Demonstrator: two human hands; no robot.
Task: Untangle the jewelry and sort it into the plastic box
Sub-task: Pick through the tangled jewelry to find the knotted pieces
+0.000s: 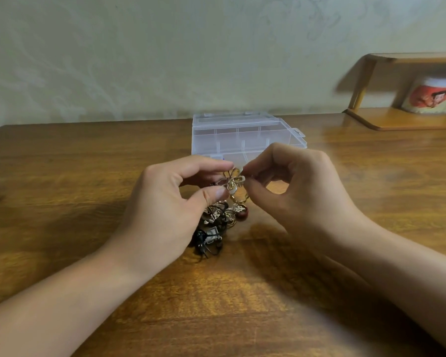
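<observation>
Jewelry tangle (216, 222) lies on the table (62, 189), at six o'clock from the plastic box (242, 135). Both hands, left (165, 210) and right (301, 191), pinch its gold flower piece (232, 182); tugging risks bending petals or tightening the knot.

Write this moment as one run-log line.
left hand: pinches flower piece | right hand: pinches flower piece | jewelry tangle: hangs below | plastic box: behind hands

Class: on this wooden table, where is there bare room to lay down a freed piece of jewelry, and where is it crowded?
Bare wood lies left of the plastic box and left hand, and right of the right hand up to the wooden shelf. It is crowded in the middle, where both hands pinch a gold flower piece above the jewelry tangle.
</observation>
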